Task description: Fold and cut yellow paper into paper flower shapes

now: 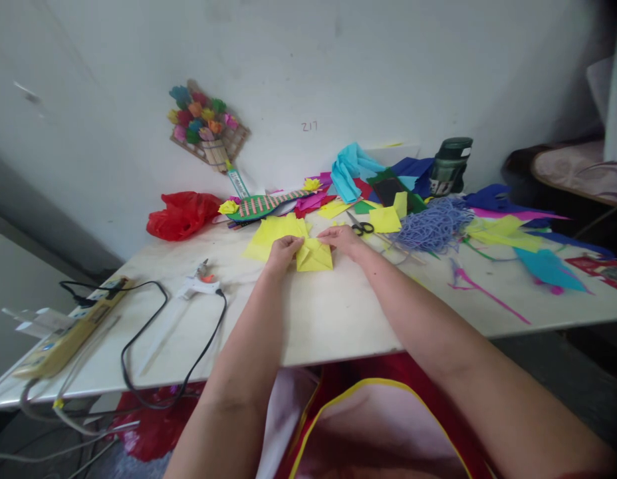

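Fingers of both hands pinch yellow paper (314, 256): left hand (283, 251) at its left corner, right hand (344, 238) at top right. Paper looks light, floppy, creases easily; best held by edges. Scissors (361, 227) just beyond it.

You've got matt yellow paper (314, 256) w/ creases, smooth pale desk (338, 313), glossy red plastic bag (181, 214), fuzzy purple yarn (431, 225).

Home craft corner, paper scraps (502, 233), glue gun (201, 285)

— Item under inspection?
— One folded yellow paper piece (314, 256), creased into a squarish pointed shape, lying flat on the table (338, 313).
— Position?
— Mid-table, nearer the far edge, partly overlapping loose yellow sheets (273, 233).
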Demonstrator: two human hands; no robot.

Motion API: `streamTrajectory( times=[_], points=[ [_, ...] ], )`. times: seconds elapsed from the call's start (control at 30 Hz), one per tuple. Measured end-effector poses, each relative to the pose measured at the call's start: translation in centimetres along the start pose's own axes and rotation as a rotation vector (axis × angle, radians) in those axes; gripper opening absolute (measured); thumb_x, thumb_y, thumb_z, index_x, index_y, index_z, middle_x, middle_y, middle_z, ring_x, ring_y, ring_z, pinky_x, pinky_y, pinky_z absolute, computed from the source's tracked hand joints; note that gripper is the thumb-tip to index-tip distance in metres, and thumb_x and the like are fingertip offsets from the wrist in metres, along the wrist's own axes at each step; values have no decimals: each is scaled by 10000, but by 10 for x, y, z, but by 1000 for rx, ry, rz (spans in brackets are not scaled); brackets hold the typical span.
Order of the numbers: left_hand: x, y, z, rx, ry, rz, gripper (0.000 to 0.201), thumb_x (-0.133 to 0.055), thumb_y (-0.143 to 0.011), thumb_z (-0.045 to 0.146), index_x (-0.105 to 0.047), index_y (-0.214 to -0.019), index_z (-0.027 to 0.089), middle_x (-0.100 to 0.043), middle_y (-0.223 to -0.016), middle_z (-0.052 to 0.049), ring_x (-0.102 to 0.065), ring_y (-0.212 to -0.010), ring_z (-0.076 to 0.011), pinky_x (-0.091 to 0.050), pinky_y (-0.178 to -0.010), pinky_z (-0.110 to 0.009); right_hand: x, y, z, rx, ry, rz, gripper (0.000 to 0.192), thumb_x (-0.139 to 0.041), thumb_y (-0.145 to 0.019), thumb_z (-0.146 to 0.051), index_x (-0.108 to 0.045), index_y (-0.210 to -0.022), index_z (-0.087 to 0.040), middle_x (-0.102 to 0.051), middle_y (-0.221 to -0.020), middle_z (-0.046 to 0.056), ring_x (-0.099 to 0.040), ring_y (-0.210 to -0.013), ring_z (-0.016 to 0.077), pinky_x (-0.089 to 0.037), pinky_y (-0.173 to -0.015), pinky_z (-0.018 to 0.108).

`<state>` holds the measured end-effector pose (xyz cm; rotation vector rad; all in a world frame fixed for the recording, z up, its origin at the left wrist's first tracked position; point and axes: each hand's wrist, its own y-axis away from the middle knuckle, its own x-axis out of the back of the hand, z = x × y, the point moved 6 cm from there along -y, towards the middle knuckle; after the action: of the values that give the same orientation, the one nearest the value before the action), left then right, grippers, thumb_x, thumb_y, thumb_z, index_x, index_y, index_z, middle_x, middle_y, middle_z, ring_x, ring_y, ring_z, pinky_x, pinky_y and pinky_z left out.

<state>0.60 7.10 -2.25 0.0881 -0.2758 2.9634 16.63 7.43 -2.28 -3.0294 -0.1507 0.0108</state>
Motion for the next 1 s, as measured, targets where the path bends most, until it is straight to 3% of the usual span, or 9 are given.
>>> streamTrajectory(
  times=[0.4,0.67,1.0],
  points=[
    [0,2,4,10,-43,19,300,-660,-563,413,-543,-637,146,-476,-522,37,-400,-458,-59,-298,-442,-188,0,-3,4,2,29,0,117,-692,-552,-180,-589,-594,-144,-576,-498,-19,-502,-452,89,-412,-435,206],
    [-4,2,7,-49,-46,-2,268,-652,-582,376,-546,-642,137,-474,-501,45,-376,-438,-45,-267,-433,-186,-7,3,3,-6,26,-102,158,-673,-572,-245,-627,-675,-135,-607,-565,-14,-505,-488,82,-372,-433,183],
    [-3,1,1,9,-81,-8,318,-667,-546,407,-588,-691,135,-524,-520,31,-420,-445,-61,-291,-434,-192,-9,3,-5,90,121,-48,154,-664,-537,-260,-602,-584,-127,-546,-487,-35,-476,-466,88,-379,-470,207]
  ],
)
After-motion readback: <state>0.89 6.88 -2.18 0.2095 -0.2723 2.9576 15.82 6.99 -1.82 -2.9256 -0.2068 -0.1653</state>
